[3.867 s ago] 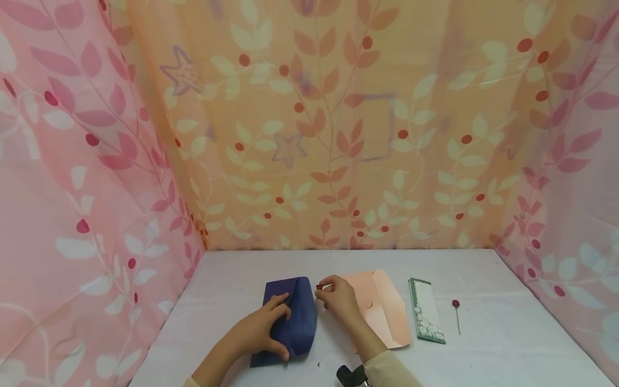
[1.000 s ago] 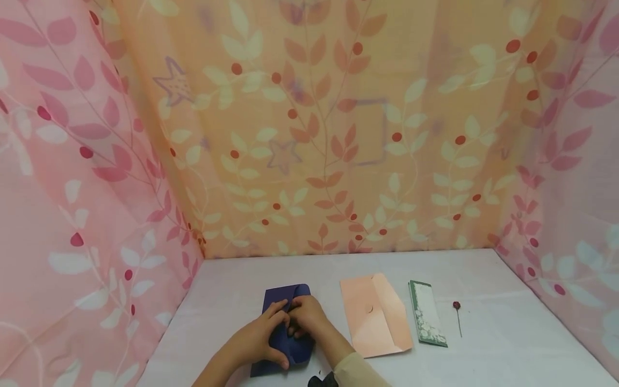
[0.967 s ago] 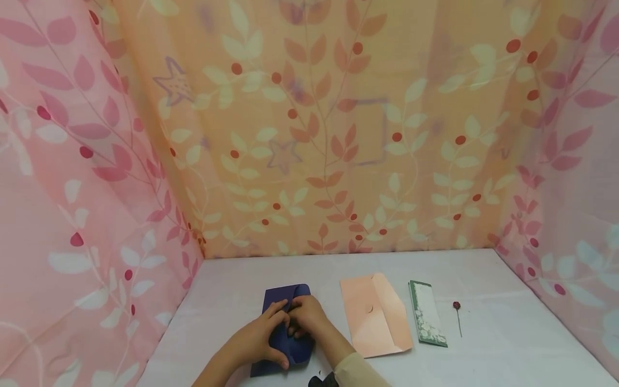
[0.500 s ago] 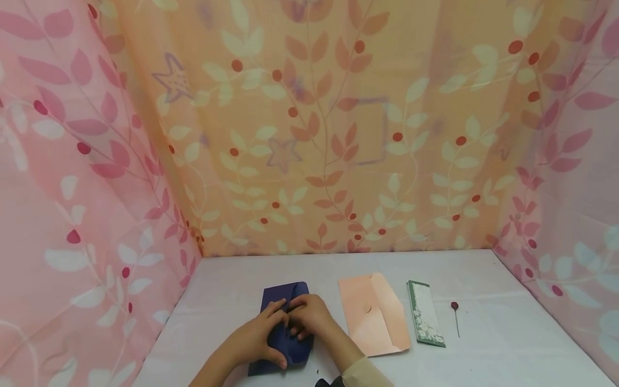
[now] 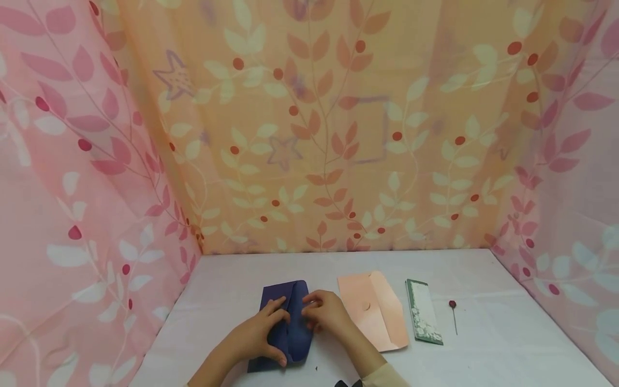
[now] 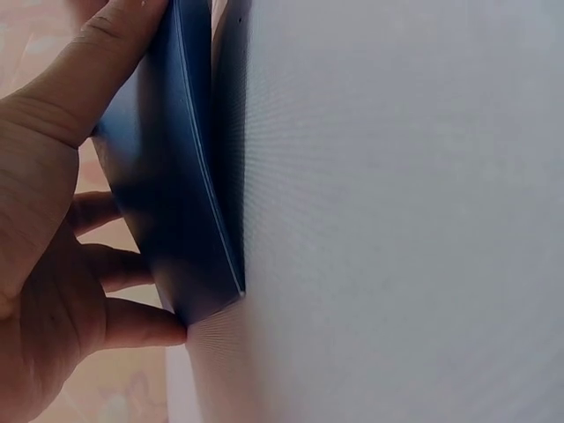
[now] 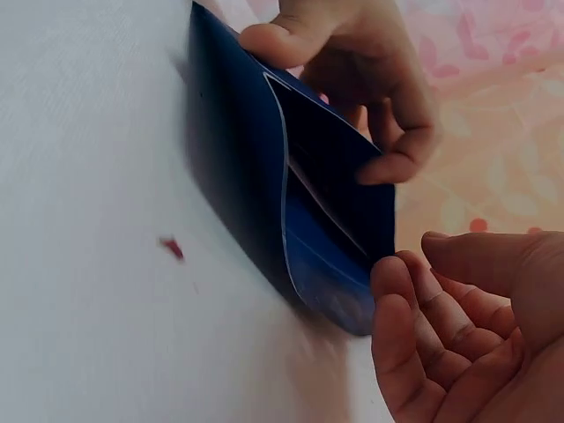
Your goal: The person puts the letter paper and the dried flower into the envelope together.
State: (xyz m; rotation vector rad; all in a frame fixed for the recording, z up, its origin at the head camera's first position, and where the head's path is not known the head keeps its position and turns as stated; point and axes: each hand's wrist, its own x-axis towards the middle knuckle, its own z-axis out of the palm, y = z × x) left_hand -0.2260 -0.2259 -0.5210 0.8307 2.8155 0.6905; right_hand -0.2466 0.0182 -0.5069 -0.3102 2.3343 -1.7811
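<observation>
A dark blue envelope (image 5: 301, 328) lies on the table with its flap spread to the right. My left hand (image 5: 256, 338) grips it, thumb on the near edge and fingers across the pocket. In the right wrist view the envelope (image 7: 233, 150) bulges, its mouth gaping, with a thin pale line visible inside. The left wrist view shows the left thumb and fingers (image 6: 137, 324) on opposite edges of it. My right hand (image 5: 331, 314) hovers over the flap's right side, fingers loosely curled around nothing; in its wrist view that hand (image 7: 476, 326) is beside the mouth.
Right of the hands lie a peach envelope (image 5: 362, 306) with its flap spread, a green-bordered floral card (image 5: 425, 312) and a small dark red rose on a stem (image 5: 452, 305). A tiny red fragment (image 7: 173, 248) sits near the blue envelope. Floral curtains (image 5: 309, 161) stand behind.
My right hand has come out of the blue envelope's mouth and shifted right. The small red flower it pinched in the oldest frame is out of sight. My left hand keeps its grip.
</observation>
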